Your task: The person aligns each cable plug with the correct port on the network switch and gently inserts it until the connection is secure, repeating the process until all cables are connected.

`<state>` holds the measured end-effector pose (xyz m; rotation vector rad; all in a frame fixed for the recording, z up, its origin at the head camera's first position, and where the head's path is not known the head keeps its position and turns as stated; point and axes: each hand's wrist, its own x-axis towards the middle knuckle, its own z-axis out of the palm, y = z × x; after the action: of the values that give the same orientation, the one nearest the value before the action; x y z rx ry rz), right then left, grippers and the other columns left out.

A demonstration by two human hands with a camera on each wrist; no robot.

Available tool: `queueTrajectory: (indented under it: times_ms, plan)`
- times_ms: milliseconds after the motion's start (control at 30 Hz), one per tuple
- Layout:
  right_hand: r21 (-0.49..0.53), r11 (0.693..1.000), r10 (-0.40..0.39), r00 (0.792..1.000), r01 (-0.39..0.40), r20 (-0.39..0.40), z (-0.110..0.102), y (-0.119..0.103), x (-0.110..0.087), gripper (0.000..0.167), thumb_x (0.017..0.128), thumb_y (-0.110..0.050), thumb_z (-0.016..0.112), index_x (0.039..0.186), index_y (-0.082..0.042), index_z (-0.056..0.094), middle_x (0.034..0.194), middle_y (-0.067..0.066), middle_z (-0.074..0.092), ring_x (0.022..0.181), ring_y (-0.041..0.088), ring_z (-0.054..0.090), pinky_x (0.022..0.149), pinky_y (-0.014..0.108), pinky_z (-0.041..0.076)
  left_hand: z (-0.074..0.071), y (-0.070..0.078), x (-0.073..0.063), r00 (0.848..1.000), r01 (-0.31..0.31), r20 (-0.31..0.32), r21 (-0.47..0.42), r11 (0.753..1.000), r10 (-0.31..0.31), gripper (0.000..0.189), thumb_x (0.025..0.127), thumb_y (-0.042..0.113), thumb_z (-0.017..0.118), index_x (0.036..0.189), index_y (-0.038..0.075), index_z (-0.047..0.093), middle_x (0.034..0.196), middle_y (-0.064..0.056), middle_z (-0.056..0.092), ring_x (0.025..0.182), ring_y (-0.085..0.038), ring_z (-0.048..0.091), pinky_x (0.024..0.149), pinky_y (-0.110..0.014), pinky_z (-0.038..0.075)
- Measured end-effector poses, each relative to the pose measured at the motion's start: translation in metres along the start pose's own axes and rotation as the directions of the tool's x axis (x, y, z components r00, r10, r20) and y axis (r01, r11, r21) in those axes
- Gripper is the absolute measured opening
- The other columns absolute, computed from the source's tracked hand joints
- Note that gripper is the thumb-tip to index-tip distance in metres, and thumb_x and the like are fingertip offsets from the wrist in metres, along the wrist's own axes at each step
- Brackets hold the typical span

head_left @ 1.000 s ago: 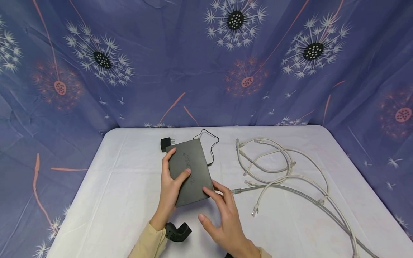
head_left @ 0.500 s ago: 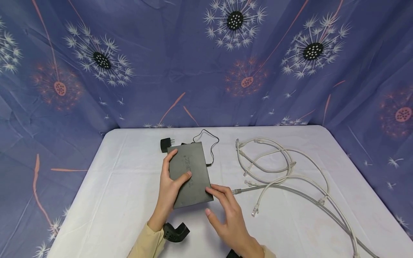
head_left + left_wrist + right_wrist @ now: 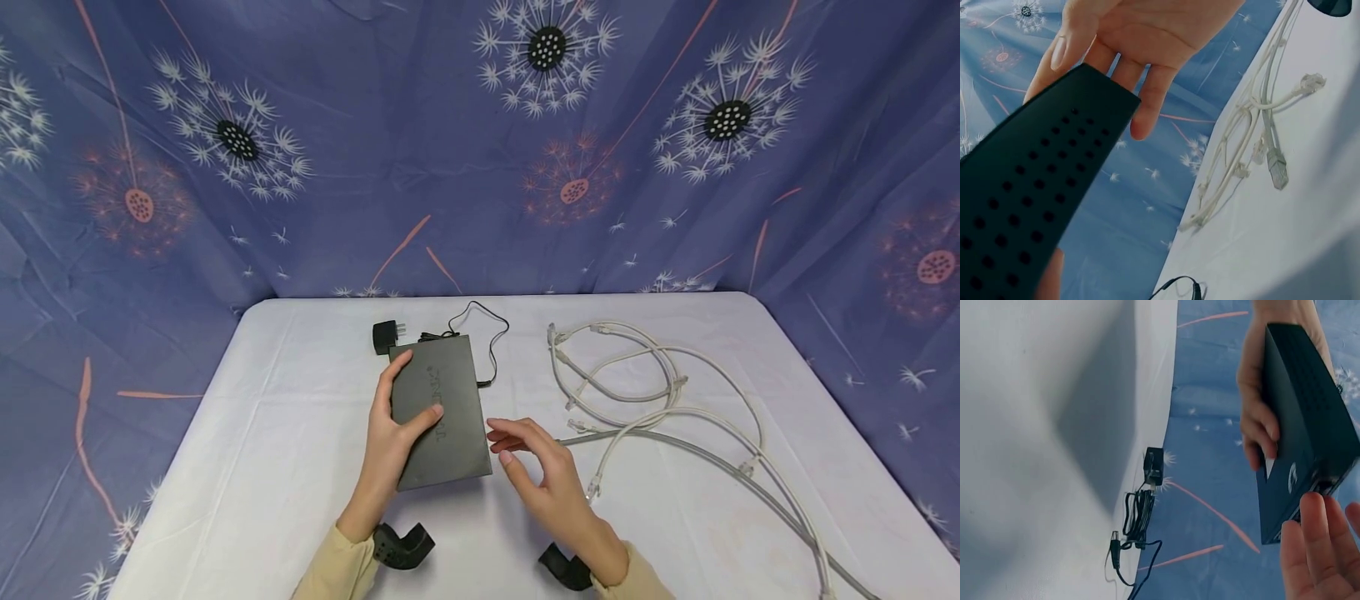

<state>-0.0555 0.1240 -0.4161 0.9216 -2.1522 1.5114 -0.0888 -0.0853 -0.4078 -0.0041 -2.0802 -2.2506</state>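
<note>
A dark grey flat box, apparently a network switch (image 3: 442, 387), is held in the left hand (image 3: 388, 437), thumb across its lettered top and a finger along its far left edge. More left-hand fingers curl beneath the switch (image 3: 1300, 412) in the right wrist view. One side of the switch (image 3: 1041, 162) shows rows of vent holes in the left wrist view. The right hand (image 3: 546, 477) is beside the right side of the switch, fingers loosely extended, thumb apart. In the right wrist view, its fingers (image 3: 1316, 534) overlap the side with port openings.
On the white table (image 3: 277, 433), a black power adapter (image 3: 385, 337) lies behind the switch, its thin cord (image 3: 495, 318) looping right. Coiled whitish Ethernet cables (image 3: 652, 342) and a thicker grey cable (image 3: 697, 450) spread over the right side. A patterned blue cloth (image 3: 420, 150) hangs behind.
The right hand has drawn its fingertips off the top of the switch and shifted right. The switch has come slightly nearer the body in the left hand, its tilt changing a little.
</note>
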Motion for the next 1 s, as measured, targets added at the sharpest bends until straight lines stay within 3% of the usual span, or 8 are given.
queueTrajectory:
  times_ms: [167,267,533,633,867,1000]
  plan:
    - [-0.012,0.999,0.039,0.999,-0.039,0.000,-0.004,0.006,0.006,0.040,0.086,0.015,0.057,0.123,-0.001,0.058,0.100,0.010,0.065,0.087,0.023,0.064,0.079,0.026,0.049,-0.005,0.000,0.000,1.000,0.007,0.008,0.016,1.000,-0.007,0.072,0.082,0.008,0.072,0.143,0.035,0.042,0.147,0.007,0.031,0.127,-0.021,0.034,0.099,-0.046,0.025]
    - [-0.013,0.997,0.078,0.997,-0.078,-0.006,-0.009,0.003,0.014,0.037,0.085,0.018,0.056,0.119,0.005,0.059,0.096,0.012,0.066,0.082,0.025,0.065,0.077,0.027,0.051,-0.008,0.000,0.000,1.000,0.014,0.020,0.013,1.000,-0.015,0.071,0.083,0.009,0.072,0.142,0.035,0.043,0.146,0.007,0.033,0.126,-0.021,0.035,0.098,-0.046,0.027]
    - [0.049,0.976,0.211,0.978,-0.211,0.000,-0.018,0.004,0.030,0.029,0.089,0.016,0.053,0.117,0.012,0.057,0.092,0.019,0.065,0.079,0.035,0.065,0.073,0.029,0.051,-0.011,-0.002,-0.001,0.999,0.027,0.042,-0.004,1.000,-0.027,0.069,0.084,0.008,0.070,0.142,0.034,0.044,0.146,0.004,0.034,0.126,-0.022,0.036,0.097,-0.045,0.027]
    - [0.078,0.960,0.269,0.963,-0.269,0.011,-0.020,0.012,0.031,0.029,0.091,0.013,0.050,0.119,0.011,0.056,0.093,0.020,0.064,0.081,0.036,0.064,0.073,0.029,0.050,-0.012,-0.003,-0.001,0.999,0.024,0.042,-0.004,1.000,-0.023,0.070,0.083,0.007,0.070,0.142,0.033,0.044,0.146,0.002,0.034,0.127,-0.023,0.035,0.097,-0.046,0.026]
    - [0.200,0.904,0.375,0.925,-0.378,0.056,-0.020,0.057,0.028,0.030,0.096,0.007,0.048,0.126,0.007,0.054,0.097,0.029,0.062,0.084,0.035,0.063,0.075,0.033,0.052,-0.011,-0.005,0.000,0.999,0.018,0.044,-0.006,1.000,-0.018,0.070,0.082,0.005,0.070,0.142,0.031,0.044,0.145,0.001,0.035,0.127,-0.023,0.035,0.098,-0.046,0.025]
    - [0.245,0.897,0.362,0.929,-0.368,0.070,-0.020,0.070,0.029,0.030,0.097,0.004,0.049,0.126,0.010,0.053,0.097,0.031,0.061,0.083,0.030,0.065,0.075,0.032,0.052,-0.011,-0.006,-0.002,0.999,0.034,0.038,0.008,0.999,-0.034,0.070,0.082,0.006,0.071,0.142,0.031,0.045,0.145,0.000,0.035,0.126,-0.024,0.035,0.097,-0.046,0.025]
